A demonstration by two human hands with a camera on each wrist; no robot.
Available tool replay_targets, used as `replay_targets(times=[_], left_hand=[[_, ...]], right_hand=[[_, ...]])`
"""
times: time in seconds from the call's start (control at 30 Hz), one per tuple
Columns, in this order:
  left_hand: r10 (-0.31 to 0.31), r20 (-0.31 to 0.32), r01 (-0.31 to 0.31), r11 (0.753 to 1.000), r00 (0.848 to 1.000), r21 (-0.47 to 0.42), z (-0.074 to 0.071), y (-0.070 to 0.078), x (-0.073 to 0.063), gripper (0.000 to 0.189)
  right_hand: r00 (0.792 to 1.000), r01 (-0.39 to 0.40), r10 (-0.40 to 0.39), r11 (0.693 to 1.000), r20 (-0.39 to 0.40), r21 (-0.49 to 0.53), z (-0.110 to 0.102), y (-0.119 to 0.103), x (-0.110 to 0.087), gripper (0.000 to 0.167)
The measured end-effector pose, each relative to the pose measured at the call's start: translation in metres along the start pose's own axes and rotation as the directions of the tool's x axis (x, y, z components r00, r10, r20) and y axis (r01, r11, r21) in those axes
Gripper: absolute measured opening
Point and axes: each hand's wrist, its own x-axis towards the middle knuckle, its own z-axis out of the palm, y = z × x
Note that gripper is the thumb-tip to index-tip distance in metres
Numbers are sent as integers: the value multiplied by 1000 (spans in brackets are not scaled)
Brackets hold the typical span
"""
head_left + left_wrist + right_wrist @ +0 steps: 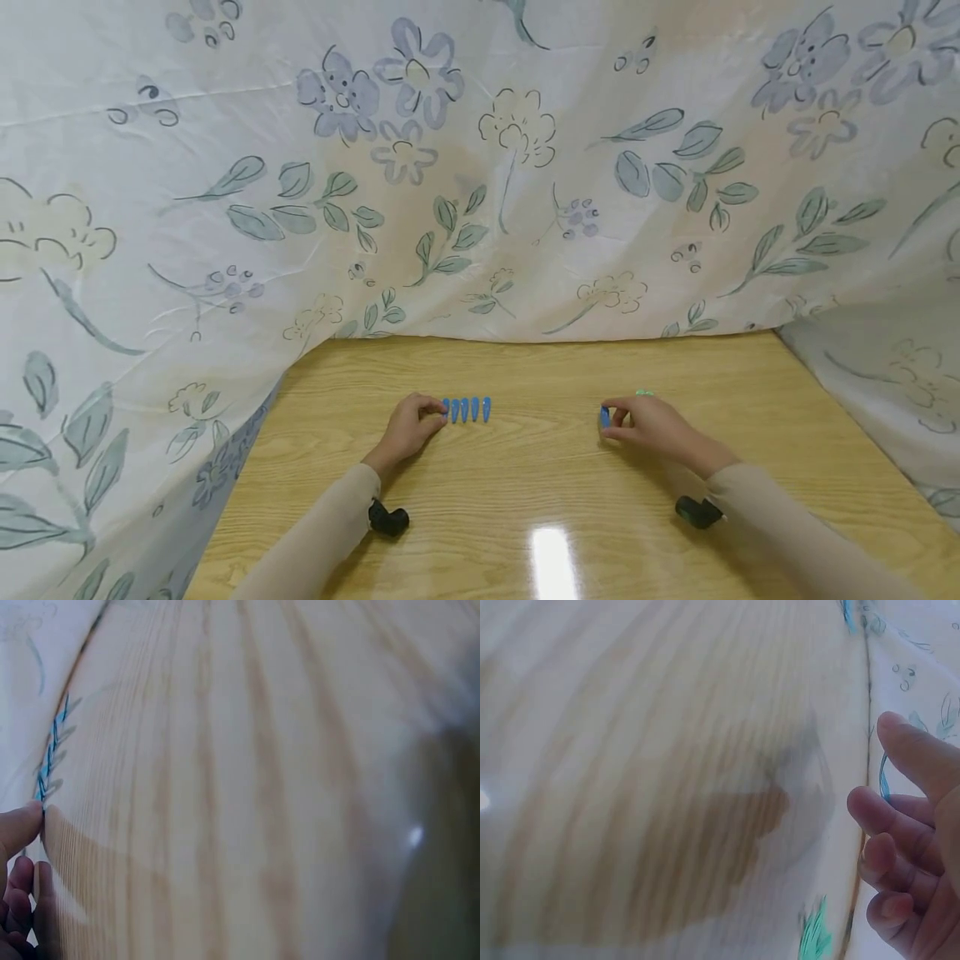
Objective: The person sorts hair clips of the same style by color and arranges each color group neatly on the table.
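At a wood-grained table (pixel 555 475), we see a person's right hand (pixel 651 421) pinching a blue piece (pixel 605 417) between thumb and finger, with green pieces (pixel 644 392) lying just beyond that hand. To the left, a row of blue pieces (pixel 465 409) lies on the tabletop; the left hand (pixel 408 429) has its fingertips at the row's left end, though we cannot tell whether they grip.

Pale floral fabric (pixel 480 192) is covering the top and both sides of the frame; a wood-grained tabletop (pixel 532 475) is filling the lower centre, white glare (pixel 553 562) shining at bottom.
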Motion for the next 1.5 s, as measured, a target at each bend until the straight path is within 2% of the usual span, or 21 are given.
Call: replay_targets(times=[0.33, 0.7, 0.97, 1.13, 1.5], left_hand=[[1, 2, -1, 1000, 1000, -15, 0, -1, -1, 10], [-4, -5, 4, 1000, 1000, -7, 0, -2, 1, 9], [2, -3, -2, 1000, 1000, -11, 0, -4, 1, 10], [-3, 5, 3, 1000, 1000, -26, -1, -3, 2, 10], [3, 7, -3, 1000, 1000, 7, 0, -3, 3, 10]], right_hand=[[1000, -15, 13, 998, 28, 56, 4, -22, 22, 53], [1000, 11, -12, 999, 27, 31, 9, -38, 42, 55], [999, 38, -38, 999, -1, -3, 18, -52, 57, 54], [999, 32, -32, 999, -5, -5, 22, -64, 64, 53], [1000, 18, -18, 1000, -12, -17, 41, -88, 81, 52]])
